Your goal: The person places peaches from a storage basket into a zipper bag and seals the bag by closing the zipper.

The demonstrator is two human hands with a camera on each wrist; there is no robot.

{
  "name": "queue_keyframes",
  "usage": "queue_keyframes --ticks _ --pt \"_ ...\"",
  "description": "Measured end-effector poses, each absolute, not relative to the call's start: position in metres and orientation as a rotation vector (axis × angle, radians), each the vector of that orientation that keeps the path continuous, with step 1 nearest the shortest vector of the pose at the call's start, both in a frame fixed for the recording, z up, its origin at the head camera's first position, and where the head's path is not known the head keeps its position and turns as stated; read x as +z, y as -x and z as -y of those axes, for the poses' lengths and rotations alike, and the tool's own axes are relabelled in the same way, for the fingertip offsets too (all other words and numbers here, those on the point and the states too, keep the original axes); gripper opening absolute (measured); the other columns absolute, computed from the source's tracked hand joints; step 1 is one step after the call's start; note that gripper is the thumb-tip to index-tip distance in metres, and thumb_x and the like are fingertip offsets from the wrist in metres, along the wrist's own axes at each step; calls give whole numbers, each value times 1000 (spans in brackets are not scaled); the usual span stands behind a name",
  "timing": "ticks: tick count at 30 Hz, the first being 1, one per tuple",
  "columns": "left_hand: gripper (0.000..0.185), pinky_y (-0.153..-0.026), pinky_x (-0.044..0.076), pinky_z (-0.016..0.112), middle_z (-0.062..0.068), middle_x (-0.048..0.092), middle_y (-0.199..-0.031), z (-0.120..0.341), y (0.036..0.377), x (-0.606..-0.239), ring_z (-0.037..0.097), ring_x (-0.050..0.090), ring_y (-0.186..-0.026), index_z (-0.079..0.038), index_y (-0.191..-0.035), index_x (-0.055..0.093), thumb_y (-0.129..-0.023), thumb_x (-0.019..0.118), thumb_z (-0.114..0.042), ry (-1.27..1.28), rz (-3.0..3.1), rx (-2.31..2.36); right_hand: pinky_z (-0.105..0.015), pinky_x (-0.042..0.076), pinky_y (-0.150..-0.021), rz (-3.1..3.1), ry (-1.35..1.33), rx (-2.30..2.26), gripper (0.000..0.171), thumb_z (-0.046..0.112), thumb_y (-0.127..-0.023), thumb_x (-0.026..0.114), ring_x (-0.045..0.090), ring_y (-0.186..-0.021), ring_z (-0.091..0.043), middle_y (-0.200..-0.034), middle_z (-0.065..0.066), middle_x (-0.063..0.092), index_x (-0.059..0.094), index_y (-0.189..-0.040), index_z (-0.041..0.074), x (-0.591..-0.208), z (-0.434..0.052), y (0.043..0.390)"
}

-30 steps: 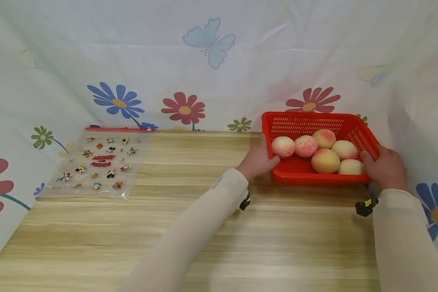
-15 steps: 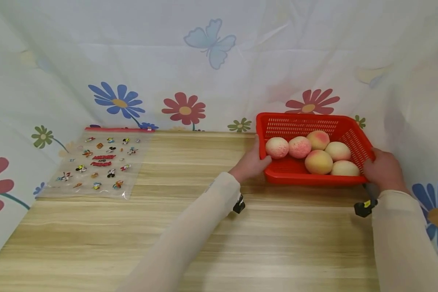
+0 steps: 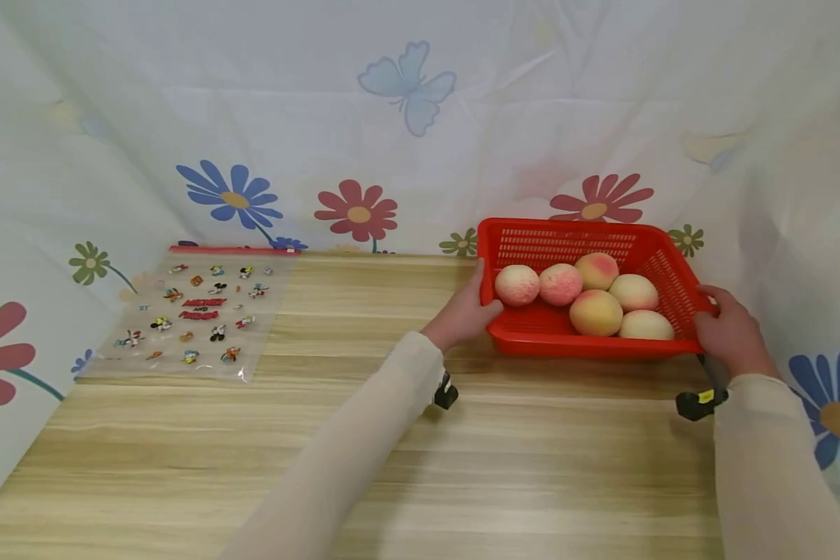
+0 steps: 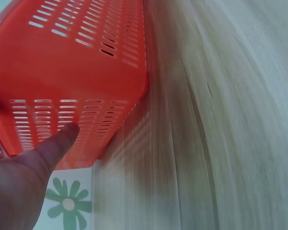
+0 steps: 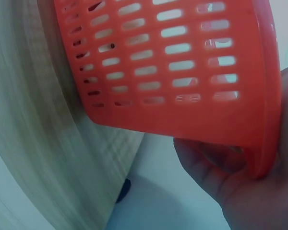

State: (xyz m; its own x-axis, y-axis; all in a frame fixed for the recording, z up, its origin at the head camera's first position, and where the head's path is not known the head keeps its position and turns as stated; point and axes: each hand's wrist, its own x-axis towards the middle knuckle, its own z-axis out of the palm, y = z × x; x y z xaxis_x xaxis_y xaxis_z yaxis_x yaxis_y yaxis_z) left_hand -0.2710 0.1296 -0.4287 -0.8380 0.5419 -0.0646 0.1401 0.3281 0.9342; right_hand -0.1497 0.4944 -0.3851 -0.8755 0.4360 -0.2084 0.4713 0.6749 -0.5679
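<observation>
A person grips a red plastic basket of peaches at two o'clock on a wood-grain table, having just shifted it a little toward nine o'clock. The left hand is clamped on the rim at the basket's nine o'clock, thumb inside the wall; the right hand is clamped on the opposite end, near four o'clock. All six peaches sit as they did a second ago, two speckled pink ones toward nine o'clock, the other four clustered toward three. Whether the base slides on the wood or hangs just above it is hard to tell from the wrist views. At ten o'clock, a clear zip bag with cartoon prints lies flat, untouched and well apart from the basket. The shift narrows that gap and suggests the work in hand is repositioning the loaded basket, with the double grip apparently keeping it steady.
</observation>
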Motion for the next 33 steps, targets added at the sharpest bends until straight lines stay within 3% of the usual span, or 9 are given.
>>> queue_keyframes --ticks 4,9,12,14,21,33 --pt "86 -79 56 28 10 38 -151 -121 272 -429 18 66 -72 -35 -154 -9 -95 52 -20 -574 -2219 1520 -61 48 -89 -2814 -784 -1089 63 30 -101 28 40 -119 -49 -148 -35 28 6 -156 10 -391 -489 150" --pt "86 -83 56 30 9 43 -147 -111 273 -430 19 67 -76 -40 -153 -9 -95 54 -25 -530 -2199 1516 -36 50 -73 -2838 -798 -1144 62 30 -101 29 44 -114 -43 -145 -32 33 9 -156 13 -396 -480 152" --pt "86 -83 56 30 9 48 -141 -104 274 -430 19 66 -75 -41 -153 -8 -94 54 -28 -515 -2203 1513 -29 47 -69 -2863 -774 -1139 61 28 -101 29 46 -110 -42 -142 -32 37 10 -156 11 -396 -473 153" --pt "86 -83 56 31 9 50 -138 -100 274 -430 20 66 -74 -41 -153 -7 -94 54 -29 -511 -2206 1511 -29 46 -69 -2876 -757 -1126 60 27 -101 28 47 -110 -41 -141 -32 37 10 -156 10 -396 -469 154" --pt "85 -90 54 34 4 37 -151 -85 276 -431 19 67 -82 -45 -152 -7 -94 55 -32 -496 -2216 1499 -32 47 -71 -2898 -734 -1109 60 25 -101 28 48 -109 -40 -141 -31 38 11 -156 9 -397 -457 156" --pt "84 -91 54 33 2 33 -153 -61 280 -429 19 67 -82 -43 -153 -3 -95 57 -33 -486 -2189 1530 -31 45 -68 -2917 -716 -1130 59 24 -100 28 49 -106 -40 -139 -32 39 14 -155 9 -399 -437 159"
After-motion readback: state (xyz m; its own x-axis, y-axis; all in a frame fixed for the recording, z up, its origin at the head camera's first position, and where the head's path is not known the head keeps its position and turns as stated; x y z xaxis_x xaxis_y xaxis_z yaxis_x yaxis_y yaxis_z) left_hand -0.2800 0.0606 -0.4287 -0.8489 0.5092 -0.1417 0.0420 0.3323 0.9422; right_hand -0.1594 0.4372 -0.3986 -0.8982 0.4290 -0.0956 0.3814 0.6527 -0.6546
